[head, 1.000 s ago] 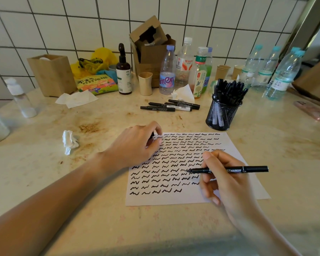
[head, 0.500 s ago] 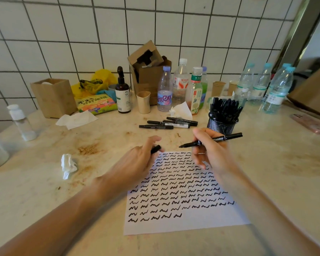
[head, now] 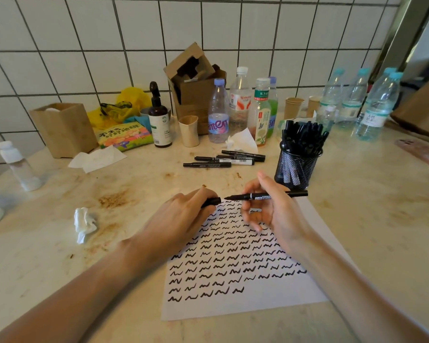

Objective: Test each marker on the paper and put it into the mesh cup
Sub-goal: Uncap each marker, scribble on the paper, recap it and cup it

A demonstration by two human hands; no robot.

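Observation:
My right hand holds a black marker level above the far edge of the paper, its bare tip pointing left. My left hand grips the marker's black cap, its open end facing the tip a short gap away. Rows of black squiggles cover most of the white paper. The black mesh cup, full of several black markers, stands just behind my right hand. Three capped markers lie on the counter behind the paper.
A crumpled tissue lies left of the paper. Bottles, paper cups, a cardboard box, a wooden box and a dark pump bottle line the tiled wall. A pink phone lies at the far right.
My right hand lifted the marker off the paper and carried it up to the far edge. The tip has closed in on the cap in my left hand.

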